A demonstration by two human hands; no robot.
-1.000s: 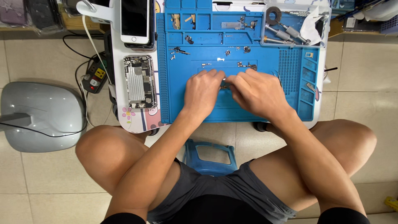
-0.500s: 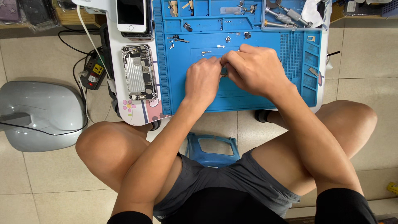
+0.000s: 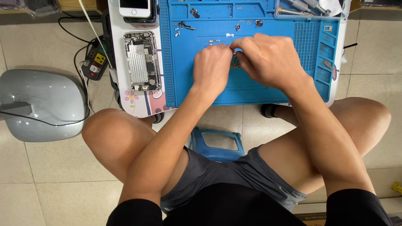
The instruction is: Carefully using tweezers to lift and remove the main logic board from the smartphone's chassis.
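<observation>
Over a blue repair mat [image 3: 201, 90] on a low white table [image 3: 144, 109], a seated person's left hand [image 3: 212, 69] and right hand [image 3: 270, 58] meet, fingertips pinched together on a small dark part [image 3: 235, 62] near the mat's middle; what exactly it is cannot be told. Just left of the mat lies an opened phone body [image 3: 141, 61], with a white phone [image 3: 135, 7] above it. Loose screws [image 3: 181, 27] dot the mat's upper edge.
</observation>
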